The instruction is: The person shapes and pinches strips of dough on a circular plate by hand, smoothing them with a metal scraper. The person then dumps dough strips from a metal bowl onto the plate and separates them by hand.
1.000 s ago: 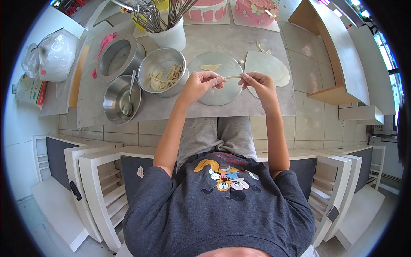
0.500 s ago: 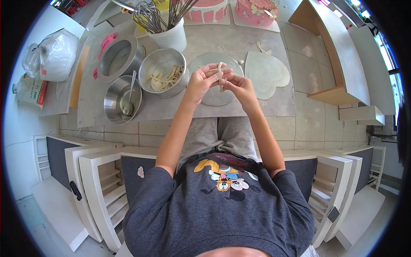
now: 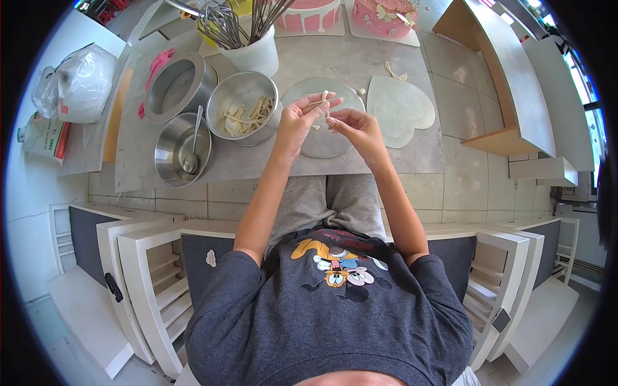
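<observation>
A thin pale strip [image 3: 325,96], soft-looking and dough-like, is pinched between both hands above a round translucent disc [image 3: 315,150]. My left hand [image 3: 302,119] grips its upper part between thumb and fingers. Just to the right, the fingertips of my right hand [image 3: 356,127] close on its lower part. A small pale piece [image 3: 315,127] lies on the disc below them. To the left stands a round metal pan [image 3: 277,119] with several similar pale strips [image 3: 256,117] inside.
Left of the pan are a metal bowl [image 3: 166,154] with a spoon [image 3: 195,145] and a ring-shaped metal tin [image 3: 154,103]. A white tub of whisks [image 3: 257,61] and two pink cakes [image 3: 309,19] stand behind. A heart-shaped translucent sheet [image 3: 402,112] lies right.
Both hands have shifted slightly, and less of the strip hangs below the fingers. A small pale piece now shows on the disc beneath them.
</observation>
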`<state>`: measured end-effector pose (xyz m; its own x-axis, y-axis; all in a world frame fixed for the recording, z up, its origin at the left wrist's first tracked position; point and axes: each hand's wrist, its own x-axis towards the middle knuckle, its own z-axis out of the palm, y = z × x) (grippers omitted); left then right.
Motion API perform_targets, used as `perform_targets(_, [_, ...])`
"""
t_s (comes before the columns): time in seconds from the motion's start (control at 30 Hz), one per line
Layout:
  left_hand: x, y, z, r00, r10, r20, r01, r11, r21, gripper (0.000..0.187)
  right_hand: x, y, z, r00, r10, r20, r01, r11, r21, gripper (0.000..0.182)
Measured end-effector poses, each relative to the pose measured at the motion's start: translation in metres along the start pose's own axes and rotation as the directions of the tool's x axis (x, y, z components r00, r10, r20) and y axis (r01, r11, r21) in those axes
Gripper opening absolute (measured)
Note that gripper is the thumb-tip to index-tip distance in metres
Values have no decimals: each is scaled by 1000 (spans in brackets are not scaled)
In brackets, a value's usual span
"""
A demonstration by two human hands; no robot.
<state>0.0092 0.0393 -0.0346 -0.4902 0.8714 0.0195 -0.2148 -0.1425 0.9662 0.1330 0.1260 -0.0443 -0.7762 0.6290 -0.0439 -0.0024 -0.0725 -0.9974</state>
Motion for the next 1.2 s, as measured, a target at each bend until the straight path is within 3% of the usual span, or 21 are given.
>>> perform_targets(0.1, [0, -2, 0, 998, -54, 39, 56, 998, -41, 29, 2, 2, 0, 1000, -23, 3, 23, 999, 48, 18])
perform_targets(0.17, [-1, -2, 0, 995, -87, 50, 91, 993, -78, 29, 3, 6, -2, 1000, 1, 23, 0, 998, -58, 25])
perform_targets(0.33, [-3, 0, 2, 996, -83, -24, 77, 979, -187, 28, -2, 4, 0, 999, -28, 27, 28, 1000, -2, 21])
perform_targets(1.2, [-1, -4, 1, 997, -43, -57, 28, 969, -246, 24, -5, 6, -2, 999, 8, 35, -6, 999, -51, 17])
